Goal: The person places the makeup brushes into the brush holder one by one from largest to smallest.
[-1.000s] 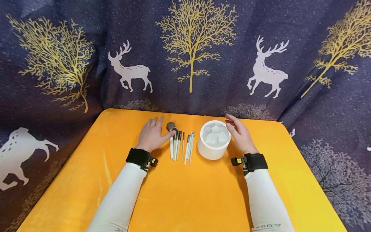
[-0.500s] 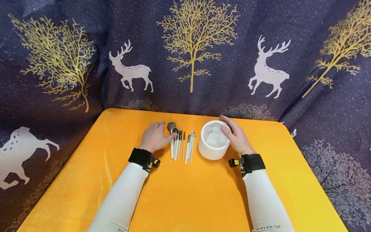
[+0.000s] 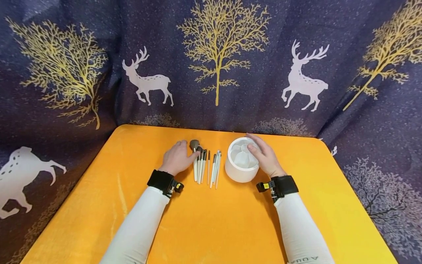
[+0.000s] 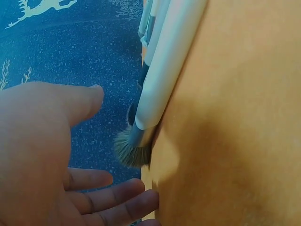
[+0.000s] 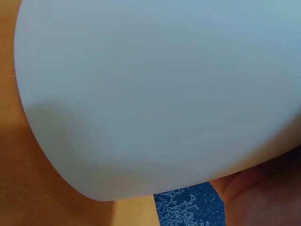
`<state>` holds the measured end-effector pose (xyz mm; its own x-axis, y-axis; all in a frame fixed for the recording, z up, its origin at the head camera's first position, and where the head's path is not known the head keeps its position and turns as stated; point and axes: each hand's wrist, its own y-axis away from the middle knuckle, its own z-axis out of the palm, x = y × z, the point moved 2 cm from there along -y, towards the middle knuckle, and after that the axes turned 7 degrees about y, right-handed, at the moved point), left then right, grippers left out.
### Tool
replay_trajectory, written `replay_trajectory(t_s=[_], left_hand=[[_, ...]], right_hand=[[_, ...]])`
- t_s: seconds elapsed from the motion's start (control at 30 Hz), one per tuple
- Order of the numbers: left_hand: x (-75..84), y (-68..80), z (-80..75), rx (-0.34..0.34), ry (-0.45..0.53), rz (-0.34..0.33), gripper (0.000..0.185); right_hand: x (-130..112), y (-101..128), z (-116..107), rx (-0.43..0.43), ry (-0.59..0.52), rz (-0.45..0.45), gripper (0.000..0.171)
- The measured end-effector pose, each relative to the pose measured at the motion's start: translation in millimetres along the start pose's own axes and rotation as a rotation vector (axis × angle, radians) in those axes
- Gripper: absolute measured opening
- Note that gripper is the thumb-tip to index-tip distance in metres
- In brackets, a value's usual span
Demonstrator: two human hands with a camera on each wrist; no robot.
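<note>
A: From my remote station, what does the head view show of the left hand (image 3: 177, 158)?

B: I see it lying palm down on the orange table (image 3: 214, 220), just left of a row of makeup brushes (image 3: 206, 165). Its fingers (image 4: 117, 195) are relaxed and spread; they hold nothing. The thumb reaches toward the largest brush (image 3: 195, 156), the leftmost of the row. In the left wrist view that brush's bristle head (image 4: 134, 150) lies close beside the thumb; whether they touch, I cannot tell.

A: And the right hand (image 3: 263, 156)?

B: I see it against the right side of the white round holder (image 3: 242, 165), fingers curved over the far right of the rim. The right wrist view shows only the holder's wall (image 5: 155, 94) and a bit of palm, so I judge it a light grip on the holder.

A: Where do the holder and brushes lie?

B: Toward the far middle of the table, the holder just right of the brushes, its open top divided into petal-shaped compartments. The brushes lie side by side, bristles pointing far. Behind the table hangs a dark curtain (image 3: 66, 73) with gold trees and white deer.
</note>
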<state>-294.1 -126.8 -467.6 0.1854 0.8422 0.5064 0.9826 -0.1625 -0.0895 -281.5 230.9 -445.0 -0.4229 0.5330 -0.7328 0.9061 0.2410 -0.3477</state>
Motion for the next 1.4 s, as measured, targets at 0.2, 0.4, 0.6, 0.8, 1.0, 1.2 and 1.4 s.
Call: replay_trajectory(t_s=[0.2,0.4,0.6,0.8,1.0,1.2,1.4], left_hand=[[3.2,-0.8,1.5,-0.015,0.033,-0.006,0.065],[4.8,-0.9,4.5,-0.037,0.017,-0.013,0.052],[5.1,-2.5,5.9,-0.032,-0.005,-0.011,0.044],[3.3,-3.2,7.6,-0.039,-0.021,0.004,0.037],[2.2,-3.8,9.1,-0.045,-0.024,0.001,0.039],[4.0,-4.4,11.2,-0.049,-0.025,-0.009,0.046],[7.0,-3.0,11.6,-0.022,0.012,-0.059,0.048]], right_hand=[[-3,-1,1,0.009,0.015,0.051,0.056],[-2,0,4,0.017,0.027,0.101,0.057],[-1,2,4,0.013,0.042,0.101,0.057],[-2,3,2,0.008,0.039,0.109,0.057],[-1,2,3,-0.002,0.029,0.113,0.057],[1,0,2,0.003,0.029,0.112,0.057],[2,1,2,0.001,0.032,0.103,0.056]])
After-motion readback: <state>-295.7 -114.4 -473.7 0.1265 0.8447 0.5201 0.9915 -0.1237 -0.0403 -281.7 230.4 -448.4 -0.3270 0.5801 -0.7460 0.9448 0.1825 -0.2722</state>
